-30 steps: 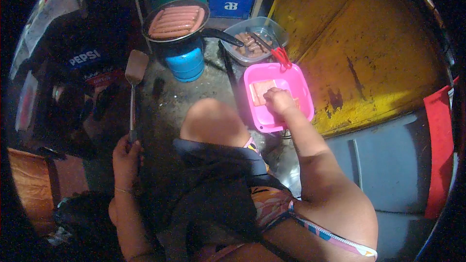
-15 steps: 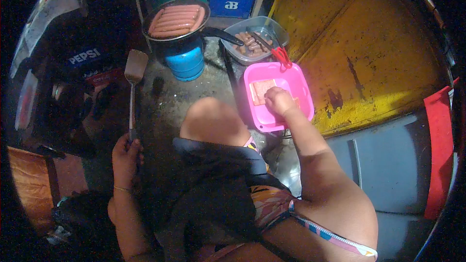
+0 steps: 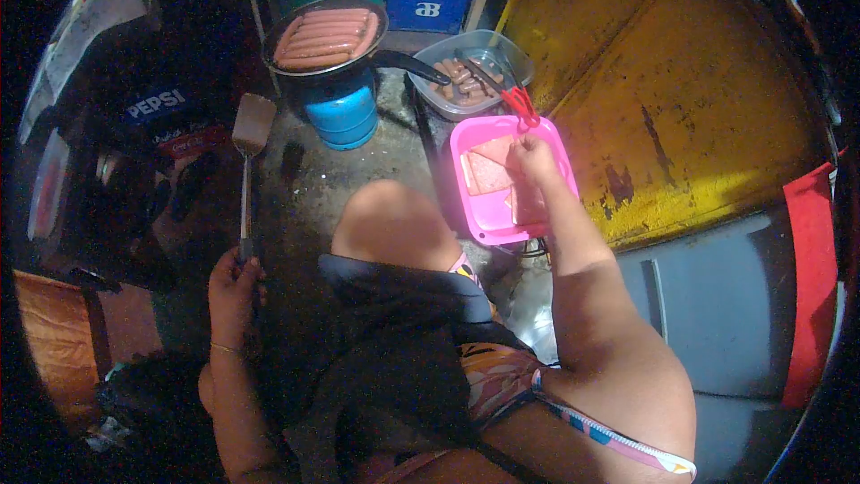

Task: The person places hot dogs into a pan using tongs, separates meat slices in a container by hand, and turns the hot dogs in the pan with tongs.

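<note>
My left hand (image 3: 235,285) is closed around the dark handle of a spatula (image 3: 253,124), its flat metal blade pointing up and away from me. Over the pink plastic basin (image 3: 482,226), my right hand (image 3: 535,161) has its fingers pinched at the edge of a thin, square, pinkish slice that looks like ham (image 3: 488,172). More of these slices lie beneath and beside the hand, partly overlapping. How firmly the fingertips grip the slice is hidden.
Long sausages (image 3: 327,34) fill a frying pan (image 3: 381,22) above a blue gas canister (image 3: 343,121). Behind the basin, a clear tub (image 3: 430,94) holds shorter sausages and red-handled tongs (image 3: 518,100). A yellow panel (image 3: 663,81) stands right; a blue crate (image 3: 430,0) sits behind.
My right hand has shifted slightly up and right within the basin, exposing more slices. One slice now lies turned at an angle across another. My left hand and the spatula have barely moved.
</note>
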Action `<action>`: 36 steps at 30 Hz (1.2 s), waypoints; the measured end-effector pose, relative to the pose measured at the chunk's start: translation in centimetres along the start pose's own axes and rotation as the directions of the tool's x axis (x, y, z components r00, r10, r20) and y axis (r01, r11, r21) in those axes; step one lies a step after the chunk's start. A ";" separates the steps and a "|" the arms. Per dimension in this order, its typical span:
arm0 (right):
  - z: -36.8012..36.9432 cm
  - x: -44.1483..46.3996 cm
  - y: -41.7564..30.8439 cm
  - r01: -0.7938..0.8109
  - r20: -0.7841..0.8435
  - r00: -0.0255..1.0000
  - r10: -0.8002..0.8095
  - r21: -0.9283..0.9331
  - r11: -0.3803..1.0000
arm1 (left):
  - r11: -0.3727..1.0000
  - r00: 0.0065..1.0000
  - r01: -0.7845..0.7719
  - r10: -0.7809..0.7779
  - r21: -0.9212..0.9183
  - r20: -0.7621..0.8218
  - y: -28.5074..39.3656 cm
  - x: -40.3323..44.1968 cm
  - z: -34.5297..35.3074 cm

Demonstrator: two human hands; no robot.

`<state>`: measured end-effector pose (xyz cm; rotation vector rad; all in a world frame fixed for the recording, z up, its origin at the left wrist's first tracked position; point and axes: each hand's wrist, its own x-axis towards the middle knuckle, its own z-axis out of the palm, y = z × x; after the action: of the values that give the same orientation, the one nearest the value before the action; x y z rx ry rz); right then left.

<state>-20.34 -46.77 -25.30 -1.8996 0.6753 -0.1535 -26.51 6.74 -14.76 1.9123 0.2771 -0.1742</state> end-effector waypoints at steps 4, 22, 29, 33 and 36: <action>0.1 0.2 -1.2 0.054 -0.035 0.998 -0.058 -0.108 0.993 | 1.000 1.000 0.023 -0.023 -0.001 0.017 -0.5 0.4 -0.1; -0.5 0.3 1.6 0.127 0.343 0.935 -0.086 -0.098 0.987 | 0.999 0.998 0.048 -0.049 -0.018 -0.044 0.4 -0.4 0.7; -0.1 2.8 5.1 -0.022 -0.131 0.991 0.021 -0.005 1.000 | 0.999 0.999 0.049 -0.048 0.009 -0.020 -0.1 0.4 0.6; -0.9 5.8 6.9 -0.046 -0.044 0.998 0.038 -0.206 0.977 | 0.995 0.996 0.091 -0.091 0.048 -0.007 1.0 -0.1 1.0; -1.3 6.5 8.4 0.015 0.054 0.999 0.008 -0.411 0.912 | 0.996 0.998 0.062 -0.062 0.059 -0.002 0.3 0.1 0.9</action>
<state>-18.66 -53.58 -33.45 -2.3000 0.7075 0.0447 -26.36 5.79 -14.81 1.9637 0.3353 -0.2256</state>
